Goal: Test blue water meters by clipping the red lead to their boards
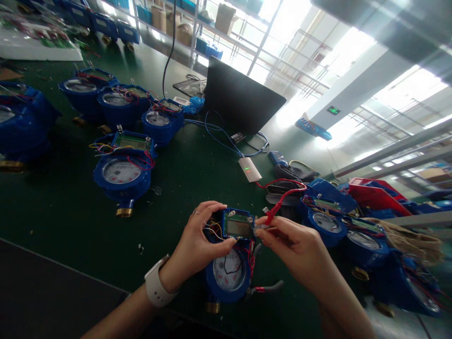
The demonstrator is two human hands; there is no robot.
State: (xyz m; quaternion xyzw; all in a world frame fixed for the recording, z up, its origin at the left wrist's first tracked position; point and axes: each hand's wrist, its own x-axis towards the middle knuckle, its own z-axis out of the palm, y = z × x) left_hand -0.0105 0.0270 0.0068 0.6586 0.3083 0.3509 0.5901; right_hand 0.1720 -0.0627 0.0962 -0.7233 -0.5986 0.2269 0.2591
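Note:
A blue water meter (pixel 229 278) with a round dial and brass fitting lies in front of me. My left hand (pixel 196 252) grips its upper housing, fingers on the far edge and thumb on the near edge. Inside that housing sits a green circuit board with a grey display (pixel 238 229), with loose coloured wires at both sides. My right hand (pixel 296 245) pinches the end of a red cable (pixel 287 194) against the housing's right side; the exact contact point is hidden by the fingertips. Pliers (pixel 270 287) lie partly under the meter, their handles showing.
A small white adapter box (pixel 249 169) with lit lights joins the red cable to a blue cable (pixel 222 141). Behind it stands a black laptop (pixel 240 96). More open meters stand at left (pixel 122 172) and right (pixel 325 221). A red bin (pixel 376 193) is at far right.

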